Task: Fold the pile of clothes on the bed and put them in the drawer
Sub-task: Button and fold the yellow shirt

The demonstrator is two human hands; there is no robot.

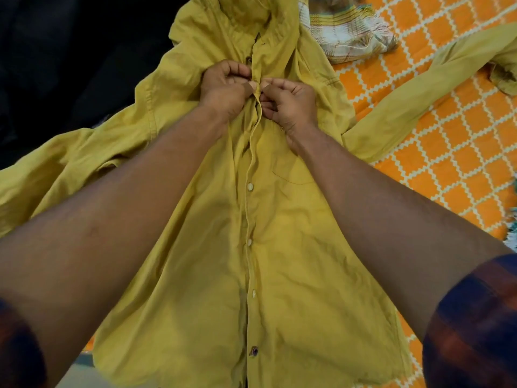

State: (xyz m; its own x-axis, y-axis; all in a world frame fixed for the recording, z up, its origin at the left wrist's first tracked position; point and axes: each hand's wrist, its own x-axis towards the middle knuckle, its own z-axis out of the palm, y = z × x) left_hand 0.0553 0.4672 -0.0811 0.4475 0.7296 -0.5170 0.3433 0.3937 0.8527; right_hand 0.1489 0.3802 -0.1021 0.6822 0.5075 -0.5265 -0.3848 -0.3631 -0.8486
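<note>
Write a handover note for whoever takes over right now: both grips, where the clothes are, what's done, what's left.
The left grip and the right grip both pinch the front opening of the yellow shirt at chest height, at a button.
The shirt lies front up on the orange bedsheet, sleeves spread out. A checked cloth lies crumpled by the collar.
Done: four lower buttons look fastened.
To do: finish buttoning, fold the shirt and the cloth, put them away. No drawer in view.

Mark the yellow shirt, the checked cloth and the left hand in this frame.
yellow shirt (pixel 293 275): head view, front panel below the chest pocket.
checked cloth (pixel 344 32): head view, its crumpled middle.
left hand (pixel 226 85): head view, back of the hand, pinching the shirt's placket.
</note>
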